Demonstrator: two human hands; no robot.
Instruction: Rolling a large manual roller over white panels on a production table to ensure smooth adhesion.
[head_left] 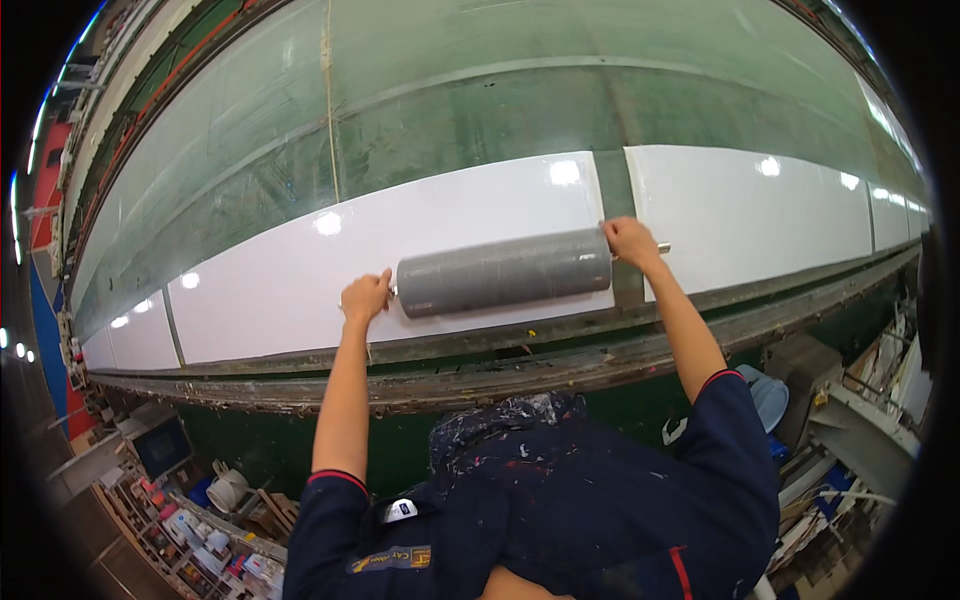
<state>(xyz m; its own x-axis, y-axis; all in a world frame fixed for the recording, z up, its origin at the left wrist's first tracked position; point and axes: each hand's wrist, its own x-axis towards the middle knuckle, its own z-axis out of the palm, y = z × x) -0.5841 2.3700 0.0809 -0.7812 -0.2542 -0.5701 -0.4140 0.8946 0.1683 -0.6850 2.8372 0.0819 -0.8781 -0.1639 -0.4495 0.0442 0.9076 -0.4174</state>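
Observation:
A large grey roller (505,272) lies crosswise over a white sheet (270,260), slightly tilted so that its right end is farther from me. My left hand (367,296) is closed round the metal handle at the roller's left end. At the other end, my right hand (632,241) grips the handle, and the metal tip (664,247) pokes out past it. The roller's right end reaches the sheet's right edge. Whether the roller presses on the sheet or hovers just over it, I cannot tell.
Another white sheet (750,215) lies to the right, past a narrow green gap. Both lie along the near side of a long green table (450,110) with a raised rail (500,370) at its edge. Bottles and containers (210,540) crowd the lower left; a blue bucket (765,395) stands lower right.

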